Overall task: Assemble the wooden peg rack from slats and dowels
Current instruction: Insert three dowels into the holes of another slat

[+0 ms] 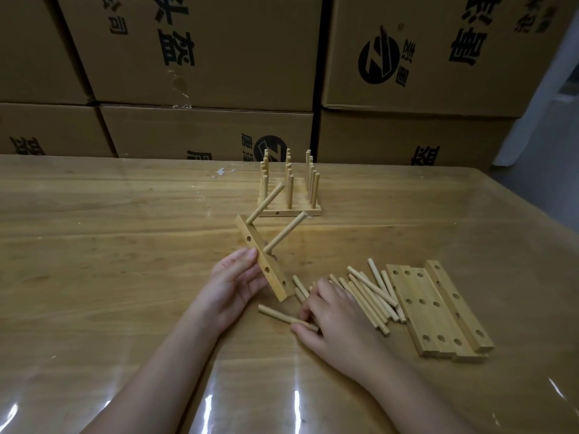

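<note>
Head view has my left hand [235, 283] gripping a slat [264, 261] by its lower half, thumb on the drilled face and fingers behind. The slat is tilted up off the worktop [125, 245], and two fitted dowels [265, 203] stick out of its upper holes. My right hand [335, 321] pinches a loose dowel [282, 316] at one end, low over the worktop beside the pile of dowels [372, 289]. Spare slats [438, 311] lie flat just right of the pile; a finished rack [289, 195] stands further back.

I judge all of it light, stiff, dry wood – nothing fragile, though the round dowels will roll on the glossy worktop. I'd hold the dowel past its middle, leaving the tip free to find a hole, and keep my grip on the slat close to that hole – a hold far from it would let the slat twist under the push.
</note>
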